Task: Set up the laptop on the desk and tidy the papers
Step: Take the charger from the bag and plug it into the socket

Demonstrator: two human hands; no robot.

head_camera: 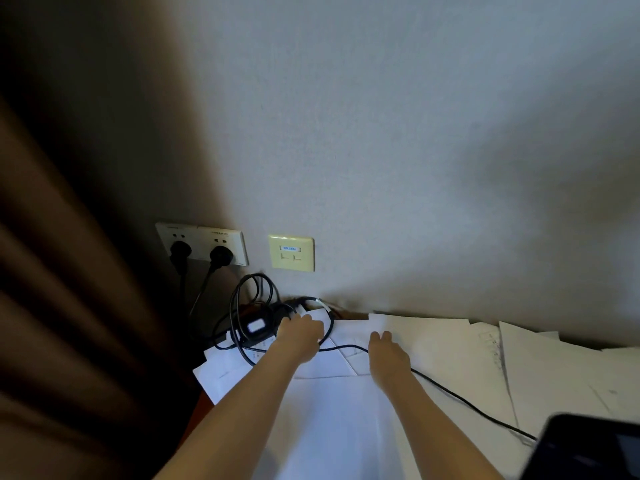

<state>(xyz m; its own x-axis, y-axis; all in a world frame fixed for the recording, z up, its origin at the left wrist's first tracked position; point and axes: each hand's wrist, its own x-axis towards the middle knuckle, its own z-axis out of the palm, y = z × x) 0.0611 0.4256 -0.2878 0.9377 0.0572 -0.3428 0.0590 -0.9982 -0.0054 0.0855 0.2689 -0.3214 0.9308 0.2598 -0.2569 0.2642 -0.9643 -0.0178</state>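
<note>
— What does the yellow wall plate [291,253] say?
— Blue letters, too blurry to read.
— And the hands?
— Below it, the left hand [300,331] grabs the black cable [460,400]. The right hand [385,353] lies open on white papers [433,344]. The dark laptop [588,448] sits far right.

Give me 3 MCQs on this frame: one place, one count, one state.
1. Where is the power adapter?
A. right of the right hand
B. just left of the left hand
C. on the laptop

2. How many plugs sit in the wall sockets?
A. none
B. two
C. four

3. The right hand is:
A. flat on the papers
B. lifting the laptop
C. gripping a plug

Key: B, the adapter lies beside the left hand; B, two black plugs; A, palm down on sheets.
</note>
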